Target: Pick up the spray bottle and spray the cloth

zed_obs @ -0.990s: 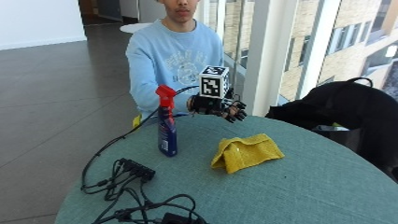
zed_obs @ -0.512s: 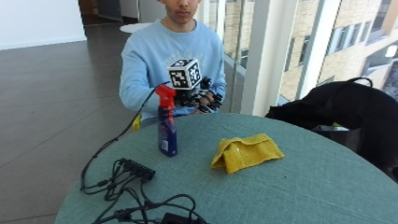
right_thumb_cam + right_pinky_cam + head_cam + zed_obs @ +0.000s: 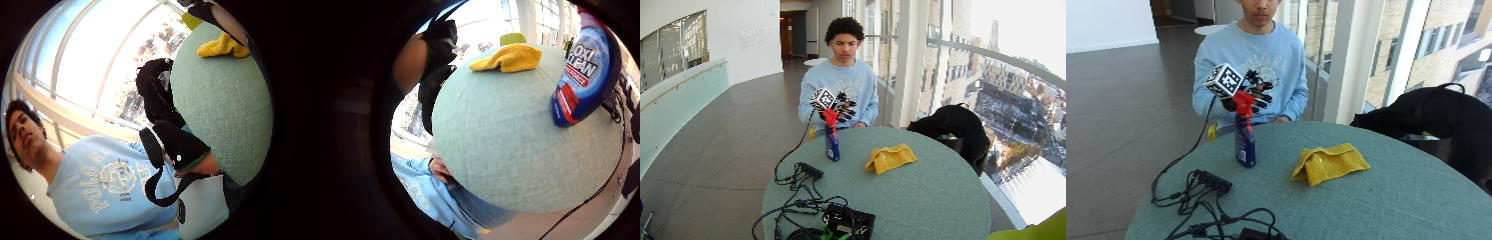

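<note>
A blue spray bottle [image 3: 1244,142] with a red trigger head stands upright on the round green table [image 3: 1379,210], near the person's side. My gloved right hand [image 3: 1254,96] hovers in the air just behind the red head, fingers spread and holding nothing. A crumpled yellow cloth [image 3: 1329,162] lies to the right of the bottle. The little finger side palm view shows the bottle [image 3: 585,70] close by and the cloth [image 3: 507,57] farther across the table. The thumb side palm view catches the cloth [image 3: 222,46] too. From the wide outside view, bottle [image 3: 832,142] and cloth [image 3: 889,157] sit apart.
A power strip and tangled black cables [image 3: 1209,200] lie on the table's near left part. A black bag [image 3: 1439,117] rests on a seat beyond the table's right edge. The person's bare left hand [image 3: 1280,119] sits at the table's far edge.
My gloved hand has moved left and slightly up, from the right of the bottle to just behind its red trigger head. Bottle and cloth have not moved.
</note>
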